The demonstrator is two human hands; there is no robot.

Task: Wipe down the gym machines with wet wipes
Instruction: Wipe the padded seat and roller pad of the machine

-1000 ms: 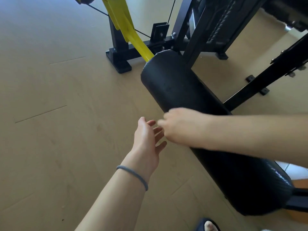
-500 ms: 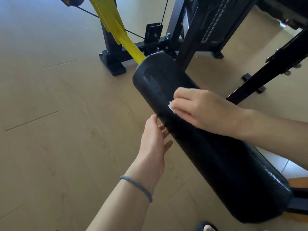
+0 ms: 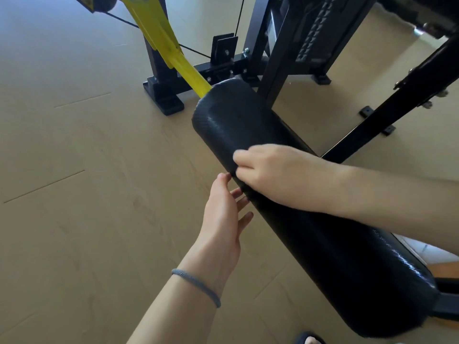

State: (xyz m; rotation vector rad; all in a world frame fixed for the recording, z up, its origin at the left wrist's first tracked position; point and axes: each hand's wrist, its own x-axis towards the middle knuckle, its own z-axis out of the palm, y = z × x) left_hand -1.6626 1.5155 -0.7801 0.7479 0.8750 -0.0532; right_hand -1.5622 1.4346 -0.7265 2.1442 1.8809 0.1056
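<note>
The left hand (image 3: 223,207) is held flat beside the black padded vinyl roller (image 3: 285,194), fingers straight and slightly apart. The roller, judged firm, smooth and fixed, lies diagonally mid-frame. The right hand (image 3: 278,172) is curled over it; any wipe is hidden.

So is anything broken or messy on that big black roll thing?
Nothing stands out. The black roller pad looks whole, with no tears or spills showing. The right hand rests on top of it, and the left hand sits open against its side. The floor looks clean.
</note>
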